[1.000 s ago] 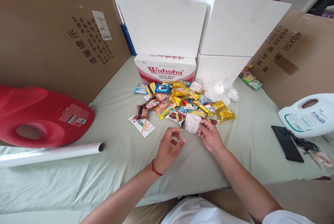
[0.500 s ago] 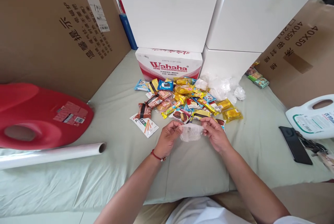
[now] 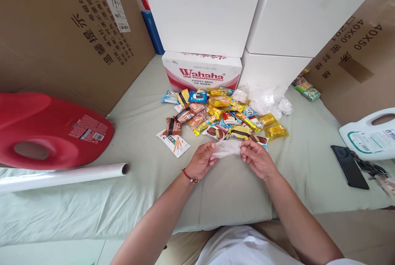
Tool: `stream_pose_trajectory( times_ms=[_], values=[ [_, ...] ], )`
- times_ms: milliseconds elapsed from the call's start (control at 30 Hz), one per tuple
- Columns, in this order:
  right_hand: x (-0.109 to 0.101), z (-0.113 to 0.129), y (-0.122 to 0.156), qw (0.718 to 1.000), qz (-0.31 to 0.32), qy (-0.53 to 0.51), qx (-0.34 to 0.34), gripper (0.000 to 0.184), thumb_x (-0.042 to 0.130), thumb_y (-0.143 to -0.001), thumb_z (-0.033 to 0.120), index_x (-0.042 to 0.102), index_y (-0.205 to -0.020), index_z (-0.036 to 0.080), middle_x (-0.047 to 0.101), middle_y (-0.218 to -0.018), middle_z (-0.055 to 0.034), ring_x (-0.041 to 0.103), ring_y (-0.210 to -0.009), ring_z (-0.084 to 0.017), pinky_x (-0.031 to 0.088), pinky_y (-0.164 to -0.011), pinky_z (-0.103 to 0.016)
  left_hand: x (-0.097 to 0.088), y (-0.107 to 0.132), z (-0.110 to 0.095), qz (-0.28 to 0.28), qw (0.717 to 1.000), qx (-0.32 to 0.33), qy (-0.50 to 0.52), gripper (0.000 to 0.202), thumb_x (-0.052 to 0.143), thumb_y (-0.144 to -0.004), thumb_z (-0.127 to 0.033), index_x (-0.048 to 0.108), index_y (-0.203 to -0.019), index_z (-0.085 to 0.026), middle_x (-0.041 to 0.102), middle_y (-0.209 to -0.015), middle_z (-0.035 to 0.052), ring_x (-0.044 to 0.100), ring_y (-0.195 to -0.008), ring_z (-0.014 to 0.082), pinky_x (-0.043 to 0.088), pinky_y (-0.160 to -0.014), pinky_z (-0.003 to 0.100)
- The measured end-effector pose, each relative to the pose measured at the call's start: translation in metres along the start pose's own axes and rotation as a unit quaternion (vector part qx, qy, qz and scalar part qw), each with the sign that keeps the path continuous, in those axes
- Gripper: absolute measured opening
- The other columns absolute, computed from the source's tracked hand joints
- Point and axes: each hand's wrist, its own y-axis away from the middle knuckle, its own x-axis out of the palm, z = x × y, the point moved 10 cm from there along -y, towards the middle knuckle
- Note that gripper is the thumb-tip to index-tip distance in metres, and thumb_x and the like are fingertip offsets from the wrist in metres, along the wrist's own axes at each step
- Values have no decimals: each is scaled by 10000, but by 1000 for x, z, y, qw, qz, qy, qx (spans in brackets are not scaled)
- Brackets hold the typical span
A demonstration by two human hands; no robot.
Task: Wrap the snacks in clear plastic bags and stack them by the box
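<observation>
A small crumpled clear plastic bag (image 3: pixel 226 148) is stretched between my two hands just above the pale green sheet. My left hand (image 3: pixel 202 160) pinches its left end and my right hand (image 3: pixel 256 159) pinches its right end, fingers closed on the plastic. Right behind the bag lies a pile of wrapped snacks (image 3: pixel 222 112): yellow, blue, red and brown packets. A white packet printed with sticks (image 3: pixel 173 143) lies to the left of my left hand.
A red plastic stool (image 3: pixel 46 133) and a roll of clear film (image 3: pixel 61 176) lie at the left. Cardboard sheets, white boards and a Wahaha box (image 3: pixel 202 73) stand behind. More crumpled bags (image 3: pixel 265 98), a black phone (image 3: pixel 349 166) and a white jug (image 3: pixel 370 135) are at the right.
My left hand came over and took the bag's left end. The bag, first held upright by my right hand alone, is now pulled flat between both hands.
</observation>
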Motion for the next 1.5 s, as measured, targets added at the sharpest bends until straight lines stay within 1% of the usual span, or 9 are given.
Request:
stream_pose_trajectory(
  times_ms=[200,300,500,700,933,1100,1233,1400,1500],
  values=[
    [-16,2,15,997,-74,25,5,529,774,-750,699,640,-686,192,470,-594,38,357,-503,-73,290,-417,-190,-10,-5,3,-43,998,18,30,548,868,-679,-613,543,-717,-174,484,-637,-53,381,-542,60,319,-473,186],
    [-4,-8,21,993,-48,104,21,625,631,-791,813,675,-735,192,567,-668,-14,464,-566,-115,350,-431,-209,-8,-6,4,-32,999,39,-2,540,854,-711,-590,501,-697,-182,526,-669,-43,444,-602,83,377,-563,212],
    [10,-3,11,982,-54,167,-76,473,744,-811,589,718,-1127,238,686,-929,-36,591,-790,-189,495,-650,-288,21,1,7,67,980,80,-167,478,791,-788,-579,535,-740,-178,533,-710,-31,451,-689,118,373,-669,249],
    [22,15,10,935,-29,310,-168,292,667,-876,438,793,-1061,251,670,-879,-39,579,-771,-192,469,-717,-313,3,-2,5,-26,988,105,-109,457,855,-737,-520,622,-954,-193,629,-869,-5,537,-763,136,425,-700,248],
    [-15,-15,11,988,-100,102,-64,365,745,-800,542,749,-986,228,560,-700,16,422,-583,-129,348,-524,-251,-10,-8,8,-45,996,63,-53,439,853,-728,-546,640,-788,-168,626,-765,-2,542,-665,108,422,-608,231],
    [-5,-4,23,963,-36,230,-136,264,693,-868,458,803,-977,244,595,-795,-20,510,-685,-154,391,-610,-276,-9,-5,6,-54,997,52,-8,522,772,-758,-673,638,-930,-200,648,-945,24,597,-765,136,477,-584,237],
    [15,7,33,932,32,315,-180,245,639,-917,403,818,-1016,268,597,-828,-31,550,-733,-171,413,-663,-298,-13,-7,9,-66,996,46,-31,480,870,-690,-577,613,-780,-182,551,-673,-40,482,-576,92,399,-502,211],
    [-19,-13,28,976,-70,185,-94,367,700,-859,536,719,-1065,233,589,-768,5,475,-623,-144,383,-574,-273,-18,-9,5,-83,995,59,-3,481,872,-697,-539,542,-752,-194,525,-645,-61,477,-572,79,385,-533,204],
    [-28,-25,28,972,-87,206,-69,473,702,-837,602,672,-1116,222,598,-786,-1,504,-642,-159,435,-584,-290,-16,-9,3,-77,995,62,4,494,884,-681,-539,541,-732,-186,539,-667,-54,485,-601,80,406,-568,210]
  ],
)
